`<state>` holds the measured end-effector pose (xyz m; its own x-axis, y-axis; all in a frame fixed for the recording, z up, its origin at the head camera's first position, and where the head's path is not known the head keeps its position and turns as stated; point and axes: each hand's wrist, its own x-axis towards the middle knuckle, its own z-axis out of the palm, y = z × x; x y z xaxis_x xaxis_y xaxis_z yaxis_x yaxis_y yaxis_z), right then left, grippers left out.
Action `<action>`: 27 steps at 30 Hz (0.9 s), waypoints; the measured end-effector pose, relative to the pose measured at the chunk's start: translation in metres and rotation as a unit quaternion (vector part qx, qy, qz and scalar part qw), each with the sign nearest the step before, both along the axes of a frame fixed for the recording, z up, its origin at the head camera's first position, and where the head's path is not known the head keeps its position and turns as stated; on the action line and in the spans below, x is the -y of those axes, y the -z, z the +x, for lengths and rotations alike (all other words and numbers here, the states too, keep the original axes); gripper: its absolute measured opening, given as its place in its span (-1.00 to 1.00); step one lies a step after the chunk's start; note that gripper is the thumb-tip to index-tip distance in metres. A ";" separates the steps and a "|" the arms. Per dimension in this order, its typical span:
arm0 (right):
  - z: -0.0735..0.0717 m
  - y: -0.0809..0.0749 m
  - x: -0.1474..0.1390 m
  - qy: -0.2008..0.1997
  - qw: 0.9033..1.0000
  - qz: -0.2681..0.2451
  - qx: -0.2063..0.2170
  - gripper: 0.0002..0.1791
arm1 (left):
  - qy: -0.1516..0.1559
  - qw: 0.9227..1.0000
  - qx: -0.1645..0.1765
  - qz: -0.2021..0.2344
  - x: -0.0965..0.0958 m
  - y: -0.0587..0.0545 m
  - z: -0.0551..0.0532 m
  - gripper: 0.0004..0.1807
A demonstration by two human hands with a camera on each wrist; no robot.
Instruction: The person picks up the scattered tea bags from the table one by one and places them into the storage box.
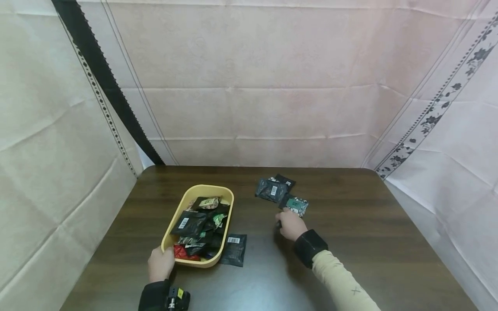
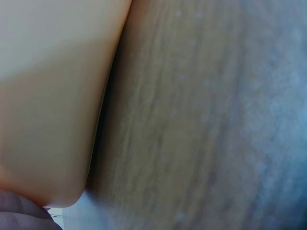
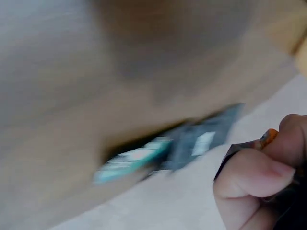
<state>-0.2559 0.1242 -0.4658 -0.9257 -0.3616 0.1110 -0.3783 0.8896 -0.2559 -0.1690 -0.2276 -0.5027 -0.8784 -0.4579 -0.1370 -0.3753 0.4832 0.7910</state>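
My left hand (image 1: pixel 161 264) grips the near left corner of a yellow plastic basket (image 1: pixel 201 263); its fingers (image 2: pixel 24 213) show against the basket wall in the left wrist view. Inside lies a heap of small packets, mostly black, with a red packet (image 1: pixel 186 253) near the front. Over the table to the right, my right hand (image 1: pixel 292 224) pinches a black packet (image 3: pixel 236 152) with an orange patch, largely hidden by the fingers. Just beyond that hand lies a packet with a teal label (image 1: pixel 297 204), beside a black packet with a white label (image 1: pixel 271 190).
Another black packet (image 1: pixel 234 250) lies against the basket's right side. One more dark packet (image 1: pixel 285 179) sits partly under the pair at the back. The brown wooden table (image 1: pixel 369 242) is bordered by pale hanging cloth (image 1: pixel 249 112). The right wrist view is blurred.
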 end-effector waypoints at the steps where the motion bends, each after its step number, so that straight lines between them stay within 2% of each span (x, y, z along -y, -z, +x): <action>1: -0.001 -0.004 0.006 -0.010 1.000 0.001 -0.010 -0.79 | -0.001 1.000 0.002 0.002 0.000 0.000 0.000 -0.57; 5: -0.002 -0.019 0.031 -0.035 0.998 0.009 -0.043 -0.79 | 0.000 1.000 0.011 0.012 -0.001 -0.003 0.002 -0.56; 12: 0.003 -0.040 0.073 -0.053 0.996 0.032 -0.057 -0.69 | -0.007 1.000 0.002 0.012 -0.003 -0.004 0.003 -0.57; 21: 0.010 -0.053 0.132 -0.107 0.988 0.047 -0.102 -0.65 | -0.013 1.000 0.001 0.007 -0.001 -0.004 0.001 -0.59; 25: 0.013 -0.051 0.152 -0.129 0.984 0.060 -0.110 -0.66 | -0.015 1.000 0.001 0.007 -0.002 -0.003 0.001 -0.60; 27: 0.013 -0.049 0.160 -0.140 0.982 0.065 -0.112 -0.60 | -0.017 1.000 -0.002 0.006 -0.003 -0.003 0.002 -0.60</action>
<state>-0.2429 -0.0354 -0.4164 -0.7456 -0.6229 0.2368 -0.6463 0.7626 -0.0288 -0.1671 -0.2246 -0.4999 -0.8632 -0.4850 -0.1405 -0.3885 0.4603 0.7982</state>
